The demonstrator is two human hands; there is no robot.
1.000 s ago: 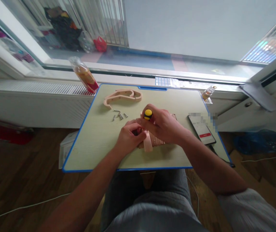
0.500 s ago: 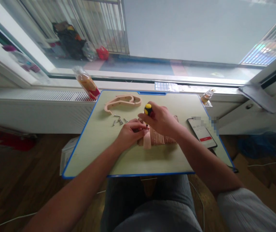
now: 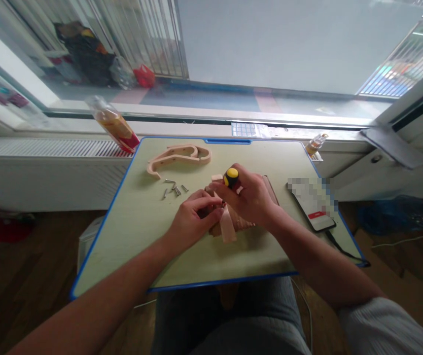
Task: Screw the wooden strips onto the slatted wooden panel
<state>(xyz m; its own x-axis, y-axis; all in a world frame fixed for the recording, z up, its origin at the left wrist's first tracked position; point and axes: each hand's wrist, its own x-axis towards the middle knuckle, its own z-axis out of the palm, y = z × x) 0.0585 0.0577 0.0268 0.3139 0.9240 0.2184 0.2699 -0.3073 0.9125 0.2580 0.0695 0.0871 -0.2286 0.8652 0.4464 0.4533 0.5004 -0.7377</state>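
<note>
My right hand (image 3: 250, 197) is closed round a short screwdriver with a yellow and black handle (image 3: 231, 177), held upright over a slatted wooden piece (image 3: 233, 223) on the small table (image 3: 137, 231). My left hand (image 3: 193, 219) pinches at the near left end of that wooden piece, close under the screwdriver tip. What its fingers hold there is hidden. A curved wooden part (image 3: 176, 157) lies at the far left of the table. Several loose screws (image 3: 173, 189) lie just in front of it.
A phone (image 3: 315, 209) with a cable lies at the table's right edge. A bottle (image 3: 113, 123) leans on the windowsill at the far left, and a small bottle (image 3: 315, 144) stands at the far right corner. A radiator runs under the window. A white box (image 3: 88, 241) sits on the floor at left.
The view has shifted a little; both hands stay on the slatted wooden piece. The screwdriver handle has tipped back from leaning left to nearly upright.
</note>
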